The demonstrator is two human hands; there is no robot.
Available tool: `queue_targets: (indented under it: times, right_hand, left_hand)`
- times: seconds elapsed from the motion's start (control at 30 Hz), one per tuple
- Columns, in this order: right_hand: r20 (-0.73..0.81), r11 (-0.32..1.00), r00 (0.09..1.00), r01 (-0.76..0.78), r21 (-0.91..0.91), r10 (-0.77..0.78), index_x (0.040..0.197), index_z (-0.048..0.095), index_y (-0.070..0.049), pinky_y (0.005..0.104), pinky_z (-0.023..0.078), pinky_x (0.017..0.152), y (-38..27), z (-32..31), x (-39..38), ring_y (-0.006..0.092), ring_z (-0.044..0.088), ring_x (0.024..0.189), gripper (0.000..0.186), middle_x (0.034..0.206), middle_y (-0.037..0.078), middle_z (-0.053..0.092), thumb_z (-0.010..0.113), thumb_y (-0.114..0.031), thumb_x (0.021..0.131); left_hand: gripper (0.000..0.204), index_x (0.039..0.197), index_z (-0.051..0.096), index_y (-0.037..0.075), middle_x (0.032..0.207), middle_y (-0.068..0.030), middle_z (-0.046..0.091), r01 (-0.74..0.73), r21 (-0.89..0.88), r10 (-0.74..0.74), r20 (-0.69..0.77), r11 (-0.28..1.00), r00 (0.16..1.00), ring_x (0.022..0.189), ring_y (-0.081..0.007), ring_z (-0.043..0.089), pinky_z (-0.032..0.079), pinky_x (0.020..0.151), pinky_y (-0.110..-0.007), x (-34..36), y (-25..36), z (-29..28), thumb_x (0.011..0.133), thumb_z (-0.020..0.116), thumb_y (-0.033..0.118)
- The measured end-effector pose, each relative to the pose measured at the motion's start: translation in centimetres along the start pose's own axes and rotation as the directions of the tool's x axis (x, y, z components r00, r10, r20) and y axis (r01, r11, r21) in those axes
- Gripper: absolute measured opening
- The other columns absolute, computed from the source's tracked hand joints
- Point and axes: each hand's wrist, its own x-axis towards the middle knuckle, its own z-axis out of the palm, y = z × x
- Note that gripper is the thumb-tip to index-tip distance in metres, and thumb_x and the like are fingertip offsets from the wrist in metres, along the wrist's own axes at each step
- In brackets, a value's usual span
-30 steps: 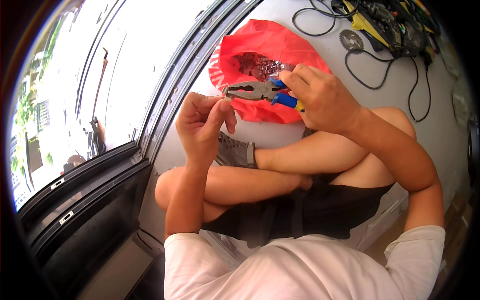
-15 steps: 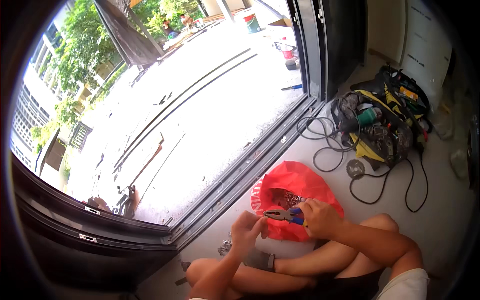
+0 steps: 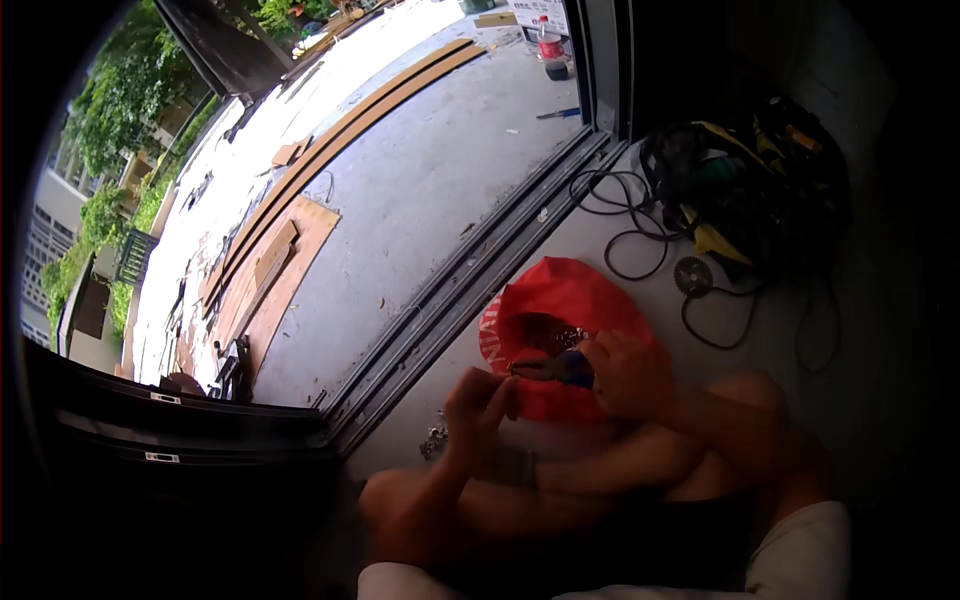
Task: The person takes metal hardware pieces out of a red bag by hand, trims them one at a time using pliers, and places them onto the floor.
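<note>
My right hand (image 3: 622,378) is closed around the blue handles of a pair of pliers (image 3: 538,370), whose jaws point left. At the jaw tips, my left hand (image 3: 476,402) pinches something too small and dark to make out. Just beyond both hands lies a red bag (image 3: 570,285) with its mouth open. Several small shiny metal pieces (image 3: 566,335) show inside it. More small metal pieces (image 3: 433,441) are heaped on the floor beside my left wrist.
A sliding-door track (image 3: 470,262) runs diagonally past the bag. To the right are a dark tool bag (image 3: 745,190), a looped black cable (image 3: 632,270) and a round saw blade (image 3: 692,276). Outside lie long brown strips (image 3: 350,140) and a wooden board (image 3: 300,240).
The whole scene has shifted up and slightly left in the picture, and the indoor part looks darker. Both hands and the pliers keep the same arrangement.
</note>
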Motion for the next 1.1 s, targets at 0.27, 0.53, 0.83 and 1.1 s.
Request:
queue_targets:
  times: [0.27, 0.53, 0.83, 1.1]
  right_hand:
    - [-0.111, 0.999, 0.993, 0.049, 0.004, -0.049, 0.122, 0.056, -0.001, 0.0472, 0.048, 0.082, 0.1, -0.2, 1.8, 0.0352, 0.058, 0.095, 0.05, 0.105, 0.014, 0.055, 0.063, -0.002, 0.072]
    - [-0.041, 0.998, 0.999, 0.029, -0.052, -0.031, 0.128, 0.056, -0.001, 0.0472, 0.045, 0.084, -0.2, -0.7, 0.8, 0.0347, 0.055, 0.098, 0.059, 0.11, 0.014, 0.052, 0.065, -0.001, 0.07]
    - [-0.073, 0.991, 0.992, 0.098, -0.093, -0.105, 0.125, 0.057, 0.001, 0.0458, 0.046, 0.079, 0.7, -1.0, 1.2, 0.0344, 0.056, 0.091, 0.057, 0.105, 0.015, 0.053, 0.067, 0.002, 0.069]
    - [-0.087, 0.994, 0.991, 0.094, -0.058, -0.099, 0.118, 0.059, 0.002, 0.0449, 0.048, 0.076, 0.5, -1.0, 0.9, 0.0334, 0.056, 0.085, 0.044, 0.096, 0.014, 0.052, 0.063, 0.0, 0.075]
  left_hand:
    - [0.012, 0.097, 0.057, -0.003, 0.077, -0.0105, 0.069, -0.209, -0.012, 0.208, -0.041, 0.978, 0.977, 0.065, -0.0129, 0.066, 0.055, 0.062, -0.025, -0.1, -0.5, 0.1, 0.096, 0.068, -0.008]
    - [0.014, 0.101, 0.055, -0.005, 0.079, -0.0144, 0.069, -0.273, -0.012, 0.273, 0.004, 0.962, 0.962, 0.069, -0.0169, 0.068, 0.057, 0.065, -0.029, -1.0, -1.5, -0.2, 0.095, 0.065, -0.013]
    - [0.017, 0.103, 0.055, -0.005, 0.079, -0.0159, 0.07, -0.343, 0.035, 0.341, 0.069, 0.938, 0.938, 0.07, -0.0172, 0.069, 0.057, 0.064, -0.029, -0.7, -1.7, -0.6, 0.094, 0.064, -0.016]
    - [0.017, 0.104, 0.056, -0.005, 0.08, -0.0154, 0.07, -0.327, 0.034, 0.322, 0.113, 0.944, 0.94, 0.072, -0.0161, 0.069, 0.057, 0.064, -0.028, -0.8, -1.5, -1.2, 0.093, 0.064, -0.016]
